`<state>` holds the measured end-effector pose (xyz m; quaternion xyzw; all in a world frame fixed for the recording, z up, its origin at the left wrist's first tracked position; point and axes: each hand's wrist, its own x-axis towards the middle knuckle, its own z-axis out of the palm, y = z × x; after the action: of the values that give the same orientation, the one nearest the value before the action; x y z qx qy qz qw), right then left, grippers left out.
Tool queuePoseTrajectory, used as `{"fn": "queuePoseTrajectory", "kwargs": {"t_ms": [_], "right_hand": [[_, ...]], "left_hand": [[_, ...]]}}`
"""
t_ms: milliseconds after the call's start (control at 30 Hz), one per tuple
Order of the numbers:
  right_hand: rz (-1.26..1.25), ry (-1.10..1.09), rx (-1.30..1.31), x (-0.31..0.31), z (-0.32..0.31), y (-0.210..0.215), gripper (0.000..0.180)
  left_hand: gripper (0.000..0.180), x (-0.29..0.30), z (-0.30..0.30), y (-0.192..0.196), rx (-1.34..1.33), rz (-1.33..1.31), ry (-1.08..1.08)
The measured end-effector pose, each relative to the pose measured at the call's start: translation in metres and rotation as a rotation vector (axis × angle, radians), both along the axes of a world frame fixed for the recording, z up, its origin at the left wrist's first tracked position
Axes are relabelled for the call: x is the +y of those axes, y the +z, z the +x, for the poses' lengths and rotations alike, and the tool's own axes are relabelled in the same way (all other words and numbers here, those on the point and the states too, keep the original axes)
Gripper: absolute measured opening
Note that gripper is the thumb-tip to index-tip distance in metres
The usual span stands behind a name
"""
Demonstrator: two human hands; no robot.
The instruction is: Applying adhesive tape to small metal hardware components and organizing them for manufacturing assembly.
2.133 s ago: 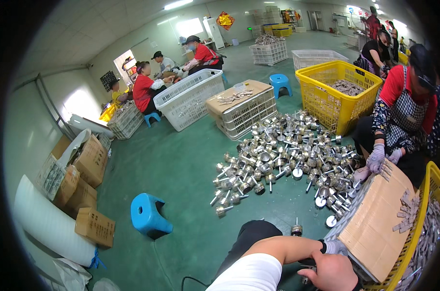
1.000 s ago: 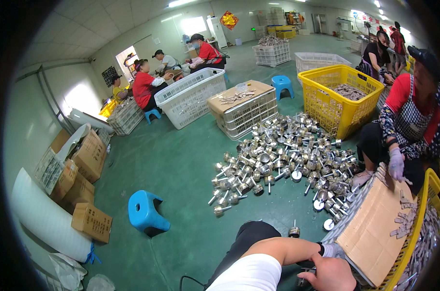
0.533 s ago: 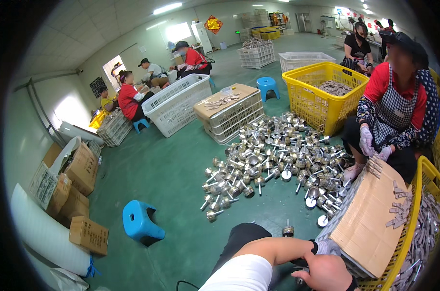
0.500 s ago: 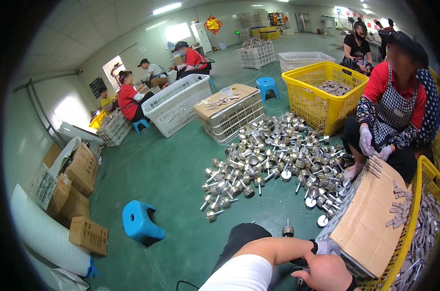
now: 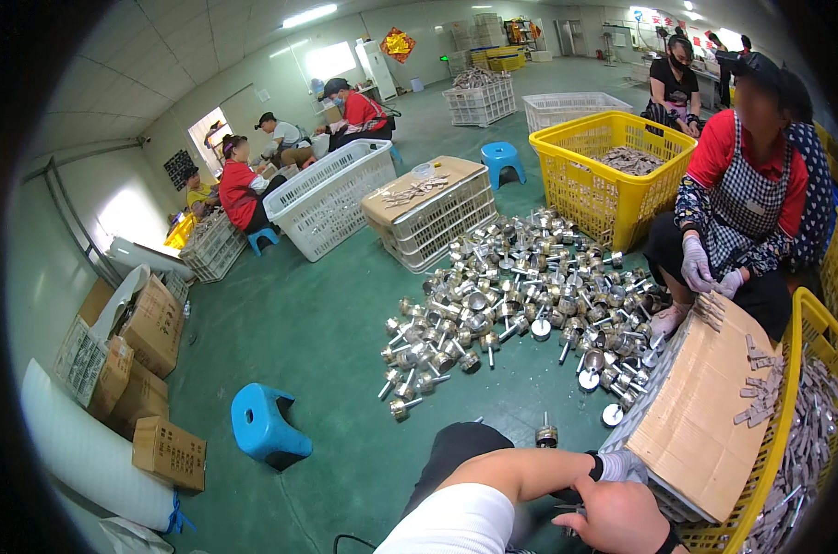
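My left arm reaches right from the lower edge, in a white sleeve with a dark band at the wrist. A grey-and-white glove seems to cover my left hand (image 5: pixel 623 465), which is beside the cardboard-topped crate; its fingers are hidden. My bare right hand (image 5: pixel 619 519), also banded at the wrist, lies just below, close to the left wrist. Its fingers are bent, with a small dark metallic thing (image 5: pixel 569 507) by the thumb, too little seen to name. A round metal part with a stem (image 5: pixel 547 432) stands on the floor just beyond.
A heap of round metal parts with stems (image 5: pixel 520 295) covers the floor ahead. Cardboard (image 5: pixel 705 415) with flat metal pieces tops a crate at right, beside a yellow basket (image 5: pixel 793 369). A gloved co-worker (image 5: pixel 751 185) sits beyond. A blue stool (image 5: pixel 269 425) stands left.
The whole view has shifted slightly, so most things sit a little further left. My hands stay close together at the left wrist with little visible change.
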<state>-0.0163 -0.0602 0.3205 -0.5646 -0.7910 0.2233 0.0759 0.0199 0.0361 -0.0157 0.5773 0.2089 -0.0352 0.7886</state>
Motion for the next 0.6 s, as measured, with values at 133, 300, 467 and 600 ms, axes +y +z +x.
{"fn": "queuePoseTrajectory", "kwargs": {"t_ms": [133,300,467,600], "right_hand": [[0.028,-0.002,0.022,0.0,0.004,-0.003,0.038],[0.063,0.018,0.033,-0.003,-0.003,0.001,0.038],[0.035,0.008,0.028,-0.003,0.001,-0.002,0.038],[0.031,0.004,0.025,-0.003,0.002,-0.002,0.038]], "left_hand": [[0.034,0.01,-0.02,0.052,-0.171,0.639,-0.169],[0.032,0.011,-0.018,0.023,-0.159,-0.048,-0.023],[0.03,0.006,-0.023,0.046,-0.12,0.446,-0.118],[0.032,0.005,-0.024,0.054,-0.12,0.489,-0.12]]}}
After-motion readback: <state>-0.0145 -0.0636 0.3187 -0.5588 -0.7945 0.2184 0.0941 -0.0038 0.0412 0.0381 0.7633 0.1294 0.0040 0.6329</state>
